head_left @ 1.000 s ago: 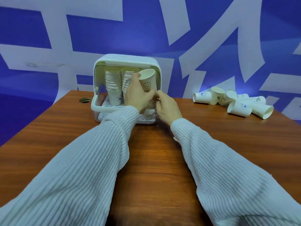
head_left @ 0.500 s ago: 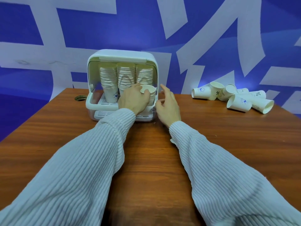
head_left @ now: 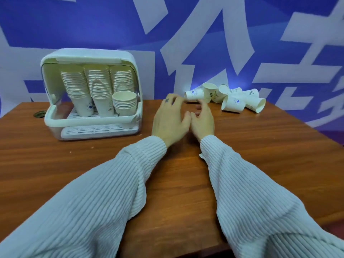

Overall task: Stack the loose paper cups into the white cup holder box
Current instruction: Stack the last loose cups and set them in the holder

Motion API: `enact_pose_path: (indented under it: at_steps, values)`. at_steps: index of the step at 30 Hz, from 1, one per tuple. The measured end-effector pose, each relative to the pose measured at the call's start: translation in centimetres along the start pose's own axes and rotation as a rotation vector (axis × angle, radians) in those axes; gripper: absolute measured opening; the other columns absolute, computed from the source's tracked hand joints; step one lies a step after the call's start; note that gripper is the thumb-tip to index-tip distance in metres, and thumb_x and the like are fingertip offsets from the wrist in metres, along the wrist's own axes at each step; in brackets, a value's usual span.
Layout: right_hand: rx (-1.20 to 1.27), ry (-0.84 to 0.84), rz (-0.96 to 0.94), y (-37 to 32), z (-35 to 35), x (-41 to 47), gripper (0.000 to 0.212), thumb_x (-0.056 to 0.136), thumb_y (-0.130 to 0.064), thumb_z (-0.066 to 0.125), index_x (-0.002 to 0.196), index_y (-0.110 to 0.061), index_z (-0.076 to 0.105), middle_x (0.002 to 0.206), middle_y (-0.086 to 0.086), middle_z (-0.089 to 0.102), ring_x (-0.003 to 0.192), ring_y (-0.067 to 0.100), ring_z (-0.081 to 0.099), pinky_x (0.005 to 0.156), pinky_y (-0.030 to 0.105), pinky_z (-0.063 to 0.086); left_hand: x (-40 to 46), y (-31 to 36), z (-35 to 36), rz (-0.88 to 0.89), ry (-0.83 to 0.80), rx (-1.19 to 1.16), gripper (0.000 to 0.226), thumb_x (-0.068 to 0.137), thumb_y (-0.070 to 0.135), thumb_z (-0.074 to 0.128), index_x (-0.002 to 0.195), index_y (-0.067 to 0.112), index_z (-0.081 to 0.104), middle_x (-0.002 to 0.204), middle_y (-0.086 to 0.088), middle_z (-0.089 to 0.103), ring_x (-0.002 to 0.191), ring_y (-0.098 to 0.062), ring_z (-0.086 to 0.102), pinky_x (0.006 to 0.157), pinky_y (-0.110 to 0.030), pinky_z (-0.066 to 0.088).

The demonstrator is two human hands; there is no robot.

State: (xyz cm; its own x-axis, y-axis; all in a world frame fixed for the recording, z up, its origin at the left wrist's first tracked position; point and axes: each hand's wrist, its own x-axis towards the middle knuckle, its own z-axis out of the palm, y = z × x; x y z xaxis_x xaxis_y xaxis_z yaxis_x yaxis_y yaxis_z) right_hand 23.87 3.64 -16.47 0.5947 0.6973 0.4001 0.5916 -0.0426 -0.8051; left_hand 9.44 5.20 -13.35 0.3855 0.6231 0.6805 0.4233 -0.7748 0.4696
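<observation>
Both hands — left [head_left: 170, 118], right [head_left: 202, 120] — hover loose-fingered, holding nothing, between the box [head_left: 91, 94] and loose cups [head_left: 230, 98] far right.

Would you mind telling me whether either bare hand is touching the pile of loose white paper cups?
Apart. The head view shows bare wooden table between both hands, left hand and right hand, and the loose cups.

the white box [head_left: 89, 123] stands open at the table's left, holding three tall stacks of upright cups [head_left: 96, 90] and a short stack [head_left: 124, 103] in front at the right. the loose cups [head_left: 232, 98] lie tumbled at the far right.
</observation>
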Motion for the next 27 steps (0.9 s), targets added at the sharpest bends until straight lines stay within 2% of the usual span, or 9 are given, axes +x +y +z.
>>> enact_pose_path:
  at_steps: [5, 8, 10, 13, 16, 19, 21, 24, 27]
  values:
    - [-0.176, 0.144, 0.137, 5.5, -7.2, 4.0, 0.047, 0.095, -0.021, 0.054, 0.142, -0.028, 0.053, 0.139, -0.003, 0.06, 0.125, 0.018, 0.057, 0.103, 0.037, 0.046, -1.5, 3.1, 7.0, -0.183, -0.305, -0.223, 0.04, 0.096, 0.035, 0.061, 0.135, 0.026, 0.056, 0.135, 0.007, 0.046, 0.114, -0.012, 0.057, 0.099, -0.042, 0.051]
    - [-0.133, 0.224, 0.271, 9.0, -10.7, 6.2, 0.044, 0.096, -0.021, 0.052, 0.139, -0.029, 0.055, 0.136, -0.003, 0.063, 0.12, 0.017, 0.061, 0.102, 0.038, 0.049, -0.6, 3.7, 9.4, -0.367, -0.423, -0.267, 0.048, 0.095, 0.054, 0.057, 0.137, 0.03, 0.055, 0.138, 0.007, 0.047, 0.108, -0.013, 0.061, 0.098, -0.04, 0.052]
    - [0.031, 0.271, 0.356, 10.9, -11.7, 7.7, 0.045, 0.097, -0.017, 0.052, 0.141, -0.027, 0.053, 0.131, -0.001, 0.065, 0.105, 0.017, 0.067, 0.094, 0.036, 0.055, 0.7, 3.5, 10.6, -0.475, -0.414, -0.206, 0.053, 0.094, 0.065, 0.05, 0.137, 0.033, 0.054, 0.138, 0.008, 0.05, 0.111, -0.015, 0.061, 0.097, -0.042, 0.051]
    - [0.24, 0.251, 0.417, 11.7, -11.8, 10.0, 0.06, 0.099, -0.009, 0.055, 0.154, -0.025, 0.037, 0.12, -0.005, 0.058, 0.086, 0.018, 0.073, 0.082, 0.037, 0.064, 2.5, 2.4, 11.8, -0.542, -0.346, -0.096, 0.057, 0.092, 0.069, 0.046, 0.138, 0.036, 0.052, 0.137, 0.01, 0.053, 0.111, -0.018, 0.062, 0.097, -0.044, 0.05]
    - [0.257, 0.162, 0.418, 12.2, -11.3, 12.0, 0.077, 0.098, -0.005, 0.054, 0.163, -0.029, 0.02, 0.112, -0.005, 0.06, 0.093, 0.018, 0.073, 0.079, 0.035, 0.065, 3.5, 1.6, 12.9, -0.575, -0.309, -0.091, 0.059, 0.091, 0.068, 0.048, 0.14, 0.035, 0.05, 0.139, 0.01, 0.053, 0.115, -0.021, 0.061, 0.093, -0.04, 0.046]
    - [0.27, 0.121, 0.429, 12.9, -11.1, 13.4, 0.088, 0.096, -0.006, 0.058, 0.164, -0.034, 0.012, 0.122, -0.003, 0.053, 0.095, 0.02, 0.073, 0.07, 0.032, 0.064, 3.2, 1.8, 13.7, -0.444, -0.326, -0.014, 0.06, 0.09, 0.071, 0.046, 0.141, 0.038, 0.046, 0.137, 0.013, 0.053, 0.108, -0.018, 0.066, 0.092, -0.043, 0.052]
    - [0.02, 0.127, 0.36, 12.9, -10.9, 13.9, 0.09, 0.09, -0.016, 0.066, 0.163, -0.033, 0.017, 0.139, 0.002, 0.047, 0.1, 0.021, 0.067, 0.074, 0.034, 0.061, 3.1, 1.7, 13.9, -0.419, -0.326, -0.004, 0.06, 0.09, 0.071, 0.046, 0.14, 0.039, 0.046, 0.136, 0.013, 0.052, 0.105, -0.017, 0.067, 0.092, -0.047, 0.054]
    - [-0.498, 0.17, 0.153, 12.8, -10.4, 14.3, 0.084, 0.08, -0.035, 0.075, 0.155, -0.032, 0.037, 0.156, 0.003, 0.036, 0.127, 0.027, 0.051, 0.103, 0.045, 0.047, 3.2, 1.6, 13.7, -0.424, -0.315, -0.015, 0.056, 0.092, 0.067, 0.048, 0.14, 0.038, 0.046, 0.133, 0.013, 0.052, 0.102, -0.015, 0.067, 0.089, -0.045, 0.055]
    - [-0.682, 0.084, 0.038, 13.1, -9.5, 14.3, 0.09, 0.081, -0.038, 0.078, 0.159, -0.029, 0.033, 0.156, 0.002, 0.045, 0.147, 0.03, 0.034, 0.12, 0.048, 0.027, 3.1, 1.7, 13.6, -0.408, -0.312, -0.02, 0.054, 0.093, 0.064, 0.049, 0.14, 0.038, 0.046, 0.131, 0.014, 0.053, 0.098, -0.011, 0.066, 0.087, -0.043, 0.055]
